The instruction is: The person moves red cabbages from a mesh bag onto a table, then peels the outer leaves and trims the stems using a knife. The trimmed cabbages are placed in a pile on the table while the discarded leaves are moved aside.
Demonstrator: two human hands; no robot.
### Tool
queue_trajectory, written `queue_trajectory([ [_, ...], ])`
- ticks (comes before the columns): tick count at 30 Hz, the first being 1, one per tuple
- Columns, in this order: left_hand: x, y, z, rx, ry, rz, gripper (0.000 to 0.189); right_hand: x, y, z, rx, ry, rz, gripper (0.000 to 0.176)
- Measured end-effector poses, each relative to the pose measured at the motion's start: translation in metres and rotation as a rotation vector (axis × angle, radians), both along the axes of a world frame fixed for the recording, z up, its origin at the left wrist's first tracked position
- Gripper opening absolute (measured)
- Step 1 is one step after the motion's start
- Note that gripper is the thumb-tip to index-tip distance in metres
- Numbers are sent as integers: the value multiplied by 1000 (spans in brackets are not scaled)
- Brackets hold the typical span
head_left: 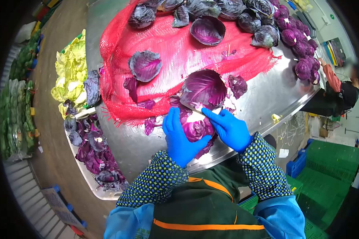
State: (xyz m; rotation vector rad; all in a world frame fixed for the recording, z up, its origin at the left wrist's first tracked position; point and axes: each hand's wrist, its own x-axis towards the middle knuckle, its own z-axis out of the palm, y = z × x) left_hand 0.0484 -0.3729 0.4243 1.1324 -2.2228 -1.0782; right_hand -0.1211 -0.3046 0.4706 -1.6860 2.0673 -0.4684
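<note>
My left hand (180, 137), in a blue glove, is wrapped round the left side of a red cabbage (198, 129) near the table's front edge. In my right hand (228, 128), also gloved, is a knife (190, 105); its blade lies at the pale stem end of the cabbage, and its handle is mostly hidden by my fingers. Just beyond the blade rests a large loose cabbage leaf (203, 88), cupped side up. Smaller purple leaf scraps lie round the cabbage on the metal table (125, 145).
A red mesh sack (119, 47) spreads over the table, with dark cabbages (249, 20) behind it and peeled purple ones (303, 67) at right. Leaf-filled bins (95, 191) stand left. Green crates (327, 171) are at lower right; another person (343, 89) stands beyond the right table edge.
</note>
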Motion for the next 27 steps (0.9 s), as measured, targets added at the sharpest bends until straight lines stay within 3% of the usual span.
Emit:
queue_trajectory([
  [2,-1,-5,-2,44,40,32,110,-1,-10,0,44,-28,-44,46],
  [3,0,-1,0,-7,81,-10,109,-7,-19,4,109,-61,-187,47],
  [6,9,21,-1,-122,74,-31,107,-42,-30,8,200,-43,-155,56],
  [7,11,21,-5,-88,59,-20,109,-30,-23,4,130,-234,-216,67],
  [8,14,20,-6,-84,60,-26,109,-15,-13,-14,-66,-227,-227,79],
  [10,19,15,-10,-57,106,-68,110,-3,-8,-50,-67,-262,-308,74],
  [11,27,17,-15,-98,141,-99,111,-5,-25,-39,160,-290,-469,58],
  [12,39,20,-23,-97,135,-99,111,-9,-27,-62,87,-231,-593,42],
  [14,59,22,-31,-101,238,-134,113,-29,-31,-95,173,-355,-636,33],
  [16,68,27,-33,-95,223,-120,113,-34,-28,-108,104,-741,-840,27],
  [18,67,32,-27,-37,94,-45,121,-2,-27,-43,33,-1050,-867,43],
  [19,62,32,-20,-20,90,-30,120,8,-20,-25,113,-1131,-740,57],
  [20,57,32,-19,-11,87,-31,120,28,-12,-25,-67,-1218,-540,63],
  [22,48,29,-19,-28,116,4,119,47,7,-26,134,-936,-516,64],
  [25,46,29,-15,-44,112,-24,118,26,16,-16,282,-1146,-562,52],
  [27,48,26,-15,-61,110,-36,117,18,32,-40,196,-1131,-602,47],
])
